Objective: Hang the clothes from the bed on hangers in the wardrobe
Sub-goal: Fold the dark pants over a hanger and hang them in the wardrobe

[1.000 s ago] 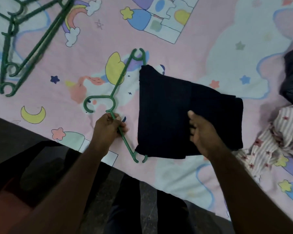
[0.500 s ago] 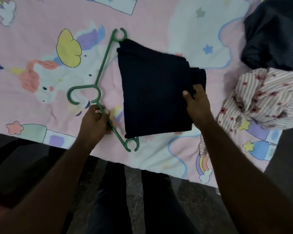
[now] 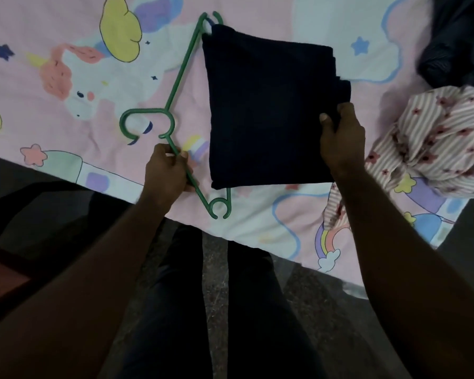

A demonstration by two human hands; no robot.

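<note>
A folded dark navy garment (image 3: 268, 110) lies flat on the pink cartoon bedsheet (image 3: 66, 36), draped over the bar of a green plastic hanger (image 3: 184, 67) whose hook points left. My left hand (image 3: 167, 173) grips the hanger's near arm just below the hook. My right hand (image 3: 341, 138) pinches the garment's right edge, thumb on top. The hanger's bar is hidden under the cloth.
A crumpled pink striped garment with small flowers (image 3: 443, 143) lies to the right, and another dark garment (image 3: 460, 42) sits in the far right corner. The bed's edge runs diagonally below my hands, with dark floor and my legs (image 3: 216, 310) beneath.
The protruding under-layer at the garment's right edge has been drawn in, so the fold looks squarer. My right hand stayed at that edge, my left hand stayed on the hanger, and the view moved closer.
</note>
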